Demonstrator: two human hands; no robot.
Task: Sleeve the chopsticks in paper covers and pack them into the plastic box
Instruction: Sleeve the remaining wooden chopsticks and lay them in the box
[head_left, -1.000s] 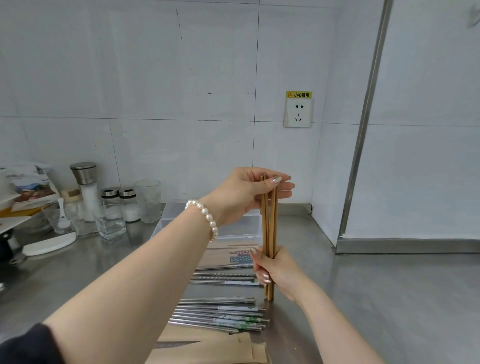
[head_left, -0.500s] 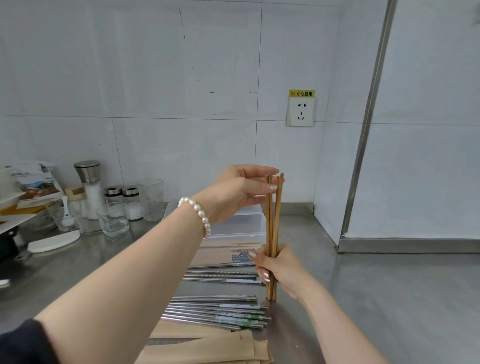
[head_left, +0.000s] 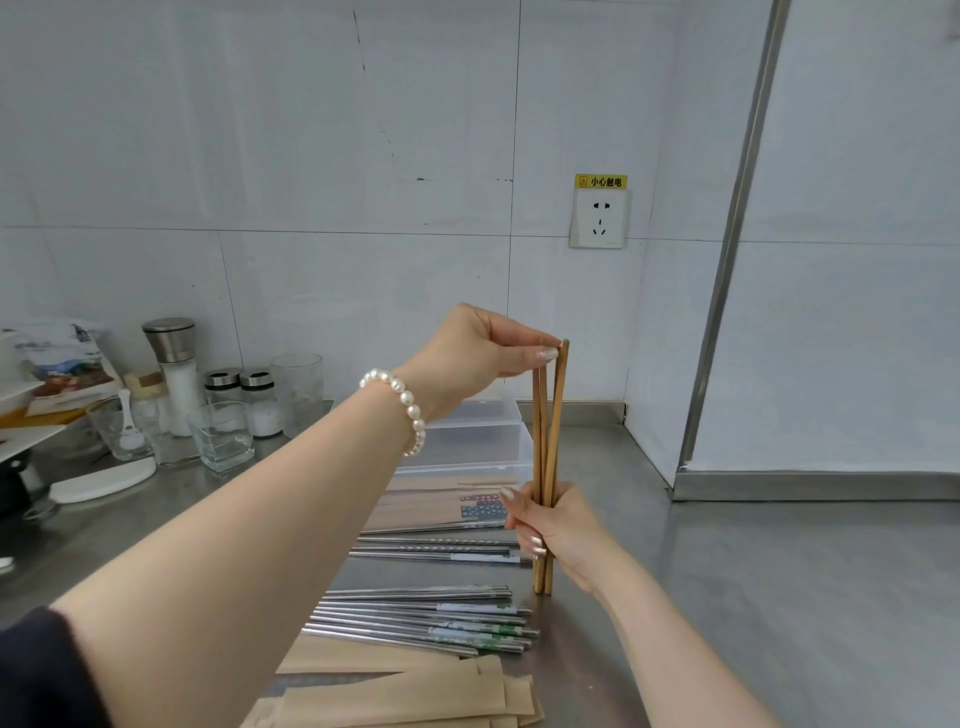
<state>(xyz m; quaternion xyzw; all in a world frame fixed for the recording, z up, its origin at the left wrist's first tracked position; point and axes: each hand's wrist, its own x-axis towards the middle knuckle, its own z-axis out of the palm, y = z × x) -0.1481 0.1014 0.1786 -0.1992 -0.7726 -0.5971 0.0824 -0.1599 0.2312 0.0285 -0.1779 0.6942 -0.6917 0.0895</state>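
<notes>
Upright wooden chopsticks (head_left: 548, 436) stand with their lower tips on the steel counter. My right hand (head_left: 558, 527) grips them low down. My left hand (head_left: 485, 351) pinches the top of one chopstick, which leans slightly right, apart from the others at the top. Metal chopsticks (head_left: 426, 621) lie in a pile in front, with a second group (head_left: 441, 551) behind it. Brown paper covers (head_left: 395, 693) lie at the near edge and more paper covers (head_left: 441, 501) lie further back. The clear plastic box (head_left: 483, 441) sits behind them, partly hidden by my left arm.
Glass jars, a grinder (head_left: 174, 369) and tumblers (head_left: 221, 436) crowd the counter's back left. A white lid (head_left: 104, 480) lies near them. A wall socket (head_left: 598, 218) is above. The steel counter (head_left: 779, 597) stretches to the right, bounded by a raised wall step.
My left hand went from covering the chopstick tops to pinching one by its top end, and that chopstick has spread away to the right. The right hand keeps its grip.
</notes>
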